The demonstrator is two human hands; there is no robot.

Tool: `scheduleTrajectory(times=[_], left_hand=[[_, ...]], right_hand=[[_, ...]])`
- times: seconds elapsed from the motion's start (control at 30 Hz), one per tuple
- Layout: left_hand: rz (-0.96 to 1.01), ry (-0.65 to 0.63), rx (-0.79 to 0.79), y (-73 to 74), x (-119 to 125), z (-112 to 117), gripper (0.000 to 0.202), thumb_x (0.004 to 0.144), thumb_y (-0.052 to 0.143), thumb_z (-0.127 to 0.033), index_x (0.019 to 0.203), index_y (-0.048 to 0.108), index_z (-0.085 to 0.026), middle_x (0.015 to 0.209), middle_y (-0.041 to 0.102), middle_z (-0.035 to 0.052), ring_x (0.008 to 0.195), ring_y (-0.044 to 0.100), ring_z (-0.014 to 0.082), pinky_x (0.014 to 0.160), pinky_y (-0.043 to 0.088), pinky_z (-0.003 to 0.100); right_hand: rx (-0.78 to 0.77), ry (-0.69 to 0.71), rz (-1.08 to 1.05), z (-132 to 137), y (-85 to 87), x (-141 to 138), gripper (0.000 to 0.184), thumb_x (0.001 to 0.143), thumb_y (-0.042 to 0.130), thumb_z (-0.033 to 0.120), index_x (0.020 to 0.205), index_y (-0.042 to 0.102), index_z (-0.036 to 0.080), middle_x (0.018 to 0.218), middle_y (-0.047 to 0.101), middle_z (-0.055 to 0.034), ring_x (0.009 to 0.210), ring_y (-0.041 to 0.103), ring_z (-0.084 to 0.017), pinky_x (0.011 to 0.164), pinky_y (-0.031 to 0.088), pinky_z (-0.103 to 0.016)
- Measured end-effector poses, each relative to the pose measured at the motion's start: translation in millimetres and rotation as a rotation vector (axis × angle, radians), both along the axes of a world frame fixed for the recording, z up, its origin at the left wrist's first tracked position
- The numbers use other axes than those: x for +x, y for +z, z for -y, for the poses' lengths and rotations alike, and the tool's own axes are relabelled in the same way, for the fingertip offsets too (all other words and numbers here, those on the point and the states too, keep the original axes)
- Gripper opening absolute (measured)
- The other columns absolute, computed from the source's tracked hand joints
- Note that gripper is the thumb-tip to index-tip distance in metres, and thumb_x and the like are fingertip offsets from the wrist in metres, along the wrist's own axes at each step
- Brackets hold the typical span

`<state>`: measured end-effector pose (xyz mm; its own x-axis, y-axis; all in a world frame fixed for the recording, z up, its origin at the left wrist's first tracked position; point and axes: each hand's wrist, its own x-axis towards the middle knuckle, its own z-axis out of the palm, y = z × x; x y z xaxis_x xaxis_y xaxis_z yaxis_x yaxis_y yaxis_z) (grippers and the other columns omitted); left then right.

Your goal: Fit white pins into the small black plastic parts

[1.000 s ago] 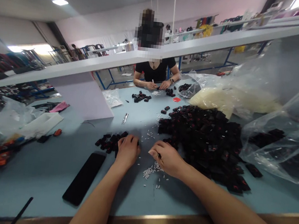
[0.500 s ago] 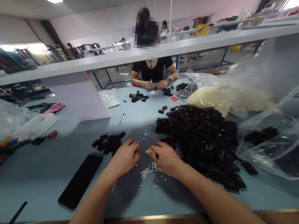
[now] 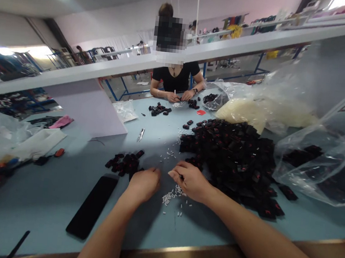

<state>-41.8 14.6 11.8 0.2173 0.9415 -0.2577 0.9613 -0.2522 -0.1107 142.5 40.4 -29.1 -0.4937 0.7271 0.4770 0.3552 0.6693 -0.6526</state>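
Observation:
My left hand [image 3: 144, 184] is just above the table, its back turned up and its fingers curled inward. Whatever it holds is hidden beneath it. Beside that hand lies a small pile of black pieces [image 3: 125, 163]. My right hand [image 3: 193, 183] is closed in a pinch, thumb and forefinger together, with a small dark piece [image 3: 181, 177] partly showing between the fingers. Below and between the hands are scattered small white tube-like bits [image 3: 170, 196]. A large heap of black pieces with red marks [image 3: 234, 156] spreads to the right of my right hand.
A black phone [image 3: 92, 206] lies left of my left forearm. Small metal snips [image 3: 141, 134] rest farther forward. See-through plastic bags [image 3: 326, 161] stand at the right. A white shelf [image 3: 129, 67] crosses above the table. Opposite, a person in black [image 3: 177, 80] handles small pieces.
My left hand has turned so its back faces up more and its fingertips are hidden. My right hand stays almost in place. The view has shifted slightly.

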Motion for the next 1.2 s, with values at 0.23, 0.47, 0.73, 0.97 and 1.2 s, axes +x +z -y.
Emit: scheduleTrajectory(times=[0.23,0.47,0.73,0.97,1.2], left_hand=[[0.088,0.125,0.145,3.1,-5,-2,0.022,0.089,0.044,-0.025,0.1,0.062,-0.018,0.098,0.068,0.0122,0.087,0.067,0.0264,0.07,0.047,0.034],[0.087,0.106,0.057,8.9,-13,-1,0.023,0.088,0.048,-0.032,0.094,0.069,-0.023,0.098,0.068,0.0098,0.088,0.066,0.0252,0.071,0.047,0.032],[0.002,0.067,0.014,-2.2,-3,-1,0.028,0.09,0.04,-0.024,0.101,0.065,-0.015,0.097,0.069,0.0164,0.083,0.069,0.0291,0.069,0.05,0.037],[-0.01,0.165,0.087,-7.7,3,-1,0.026,0.09,0.042,-0.022,0.102,0.062,-0.012,0.097,0.067,0.0198,0.083,0.069,0.0303,0.066,0.049,0.038],[0.754,0.268,0.2,-5.4,10,2,0.008,0.078,0.053,-0.018,0.075,0.06,-0.018,0.068,0.061,0.0005,0.065,0.056,0.0152,0.063,0.04,0.026]], right_hand=[[0.007,-0.004,0.013,0,1.5,0,0.035,0.098,0.042,0.033,0.072,0.059,0.017,0.074,0.056,-0.0045,0.067,0.054,-0.015,0.065,0.043,-0.025],[-0.01,-0.005,0.014,0,2.6,0,0.036,0.099,0.041,0.033,0.073,0.06,0.018,0.074,0.057,-0.0048,0.067,0.055,-0.015,0.065,0.043,-0.025],[-0.004,0.007,-0.013,1,2.1,1,0.035,0.098,0.041,0.032,0.072,0.059,0.017,0.075,0.057,-0.0054,0.068,0.056,-0.015,0.068,0.045,-0.026],[0.02,-0.015,-0.01,1,1.5,0,0.025,0.098,0.04,0.026,0.094,0.063,0.018,0.088,0.062,-0.0078,0.081,0.06,-0.017,0.075,0.049,-0.028],[0.035,-0.028,0.073,5,-1.6,0,0.023,0.095,0.045,0.02,0.115,0.057,0.019,0.104,0.062,-0.0106,0.089,0.062,-0.02,0.078,0.052,-0.033]])
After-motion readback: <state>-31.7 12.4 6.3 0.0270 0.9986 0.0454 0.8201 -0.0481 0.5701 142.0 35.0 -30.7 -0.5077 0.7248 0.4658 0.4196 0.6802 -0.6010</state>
